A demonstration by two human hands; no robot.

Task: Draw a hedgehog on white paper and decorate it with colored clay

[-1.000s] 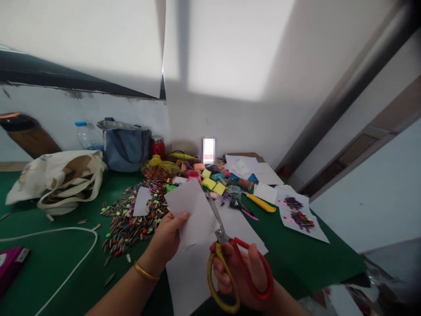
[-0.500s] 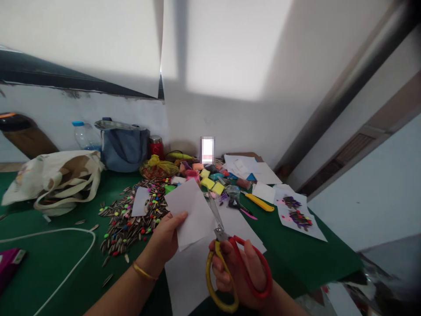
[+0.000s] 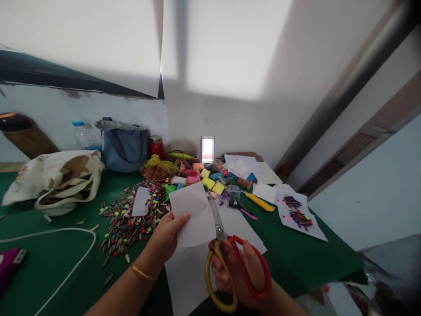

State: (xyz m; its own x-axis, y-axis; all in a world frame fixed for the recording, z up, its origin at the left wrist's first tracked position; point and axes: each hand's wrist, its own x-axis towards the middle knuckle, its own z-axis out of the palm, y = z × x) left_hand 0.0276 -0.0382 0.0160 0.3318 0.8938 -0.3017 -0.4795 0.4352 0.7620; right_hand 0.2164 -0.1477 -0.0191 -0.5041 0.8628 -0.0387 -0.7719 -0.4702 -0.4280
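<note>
My left hand [image 3: 169,235] pinches a small piece of white paper [image 3: 194,213] between thumb and fingers, holding it raised over the table. In my right hand [image 3: 238,263] is a pair of scissors [image 3: 219,230] with one yellow and one red handle, its blades pointing up and away from me. The blades lie along the right edge of the paper; whether the edge is between them I cannot tell. Beneath both hands rests a larger white sheet [image 3: 189,285], partly hidden by the held piece and the scissors.
Sunflower seeds mixed with coloured balls [image 3: 131,228] are heaped at left, a paper piece [image 3: 140,202] on top. Behind lie clay packs [image 3: 207,182]; a yellow cutter [image 3: 259,202] and decorated sheets [image 3: 301,215] are at right. A cable [image 3: 79,267], cloth bag [image 3: 55,175] and blue bag [image 3: 125,147] stand left.
The held paper has turned slightly and shifted a little right, closer to the scissors. My right hand and the scissors have barely moved.
</note>
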